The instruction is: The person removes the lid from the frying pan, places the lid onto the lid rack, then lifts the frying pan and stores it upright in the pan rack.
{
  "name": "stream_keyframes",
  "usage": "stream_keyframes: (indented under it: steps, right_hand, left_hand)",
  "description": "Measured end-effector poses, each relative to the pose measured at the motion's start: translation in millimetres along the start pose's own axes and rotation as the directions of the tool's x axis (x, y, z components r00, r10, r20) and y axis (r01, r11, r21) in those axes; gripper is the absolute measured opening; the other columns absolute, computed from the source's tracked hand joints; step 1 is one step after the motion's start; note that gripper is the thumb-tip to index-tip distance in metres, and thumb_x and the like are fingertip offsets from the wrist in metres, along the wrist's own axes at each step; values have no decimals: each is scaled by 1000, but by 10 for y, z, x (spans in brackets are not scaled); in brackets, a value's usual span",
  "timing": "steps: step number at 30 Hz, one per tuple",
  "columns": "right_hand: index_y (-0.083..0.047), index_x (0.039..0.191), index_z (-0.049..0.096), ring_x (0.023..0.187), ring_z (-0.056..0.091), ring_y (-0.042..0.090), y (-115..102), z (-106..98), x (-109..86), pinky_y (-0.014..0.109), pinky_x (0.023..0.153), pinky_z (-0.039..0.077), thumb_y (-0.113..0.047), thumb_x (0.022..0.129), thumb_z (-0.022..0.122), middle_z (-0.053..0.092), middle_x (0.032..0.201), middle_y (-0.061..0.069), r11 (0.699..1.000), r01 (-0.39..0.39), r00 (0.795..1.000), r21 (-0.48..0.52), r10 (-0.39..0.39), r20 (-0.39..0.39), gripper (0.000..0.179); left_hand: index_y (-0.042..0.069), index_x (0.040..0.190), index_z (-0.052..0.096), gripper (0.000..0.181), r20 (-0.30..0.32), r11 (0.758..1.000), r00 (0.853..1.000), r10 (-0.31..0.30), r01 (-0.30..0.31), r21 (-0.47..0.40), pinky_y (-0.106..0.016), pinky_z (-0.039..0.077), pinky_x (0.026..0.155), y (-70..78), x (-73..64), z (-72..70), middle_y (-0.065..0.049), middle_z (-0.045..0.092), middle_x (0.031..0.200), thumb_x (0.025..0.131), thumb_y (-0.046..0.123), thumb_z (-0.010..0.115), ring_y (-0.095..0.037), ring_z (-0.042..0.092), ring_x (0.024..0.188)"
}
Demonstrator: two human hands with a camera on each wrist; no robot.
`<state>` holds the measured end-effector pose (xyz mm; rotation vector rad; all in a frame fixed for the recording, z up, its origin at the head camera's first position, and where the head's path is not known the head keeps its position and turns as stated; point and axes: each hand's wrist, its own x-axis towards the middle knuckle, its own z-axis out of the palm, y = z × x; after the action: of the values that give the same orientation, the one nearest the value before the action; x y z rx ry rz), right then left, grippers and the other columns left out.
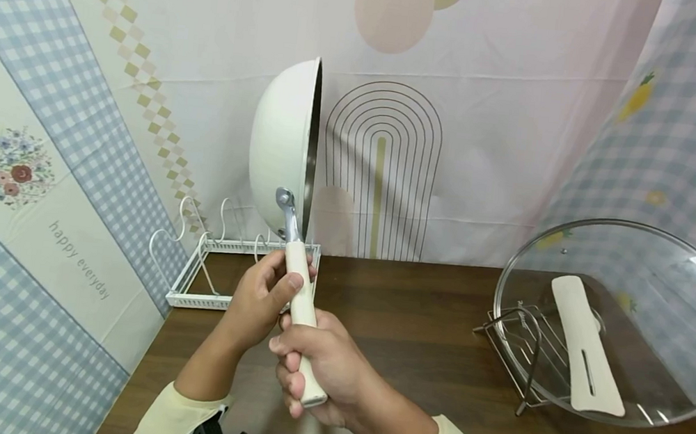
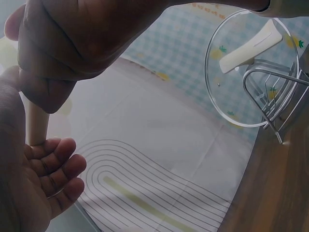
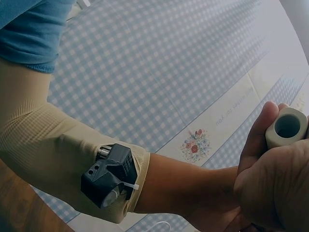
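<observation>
A white wok [image 1: 281, 141] hangs tilted on its side above the back left of the table, its dark inside facing right. Its cream handle [image 1: 299, 265] slants down towards me from a metal bracket. My left hand [image 1: 260, 296] holds the upper part of the handle, thumb laid along it and fingers round the far side. Lower down, my right hand [image 1: 330, 362] grips the handle near its end. The right wrist view shows the round hole in the handle's end [image 3: 288, 126]. Some of my left fingers are hidden behind the handle in the head view.
Beneath the wok, a white wire rack [image 1: 200, 302] with curved hoops stands on the brown wooden table [image 1: 412, 335]. At the right, a glass lid [image 1: 660, 310] with a cream handle [image 1: 584, 337] leans upright in a metal wire stand [image 1: 531, 374]. Patterned cloth hangs round the back and sides.
</observation>
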<state>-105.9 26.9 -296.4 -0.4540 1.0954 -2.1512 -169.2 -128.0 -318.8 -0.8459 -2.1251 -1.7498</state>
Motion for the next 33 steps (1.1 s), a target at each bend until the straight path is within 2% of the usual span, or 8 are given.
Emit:
stream_keyframes:
  steps: [7,15,20,26,33]
  right_hand:
    - [-10,84,41,33,43,7,12,29,8,23,31,38,-5,79,55,42,45,-6,1000,10,1000,-5,-10,-3,16]
    - [-10,82,42,34,43,7,48,81,11,23,31,39,-4,78,54,43,47,-6,1000,23,1000,11,-23,-2,15]
    - [-9,81,41,33,44,7,60,105,23,23,31,39,-4,78,55,43,46,-6,1000,23,1000,7,-23,-4,15]
    - [-10,81,42,33,44,7,61,108,38,23,31,39,-4,77,55,43,45,-6,1000,17,1000,4,-17,-6,15]
    - [-10,82,42,34,44,7,66,112,51,23,31,39,-4,77,55,43,46,-6,1000,23,1000,7,-23,1,15]
  left_hand:
    - [1,108,57,33,8,1000,1000,2,-2,16,-30,49,58,2,3,-25,-15,60,92,93,31,53,-21,55,71]
    - [0,110,57,36,13,1000,1000,10,-10,-1,-30,49,67,21,-25,-66,-14,61,98,93,31,53,-22,57,81]
    - [-1,110,56,37,9,1000,1000,5,-6,11,-30,50,68,28,-38,-89,-13,62,100,92,32,53,-22,58,83]
    - [-4,108,56,40,9,1000,1000,11,-11,11,-30,49,65,21,-30,-102,-17,60,97,92,33,53,-22,57,79]
    - [1,106,58,35,-2,1000,1000,-2,2,28,-30,48,61,31,-37,-112,-14,61,96,92,33,53,-22,56,76]
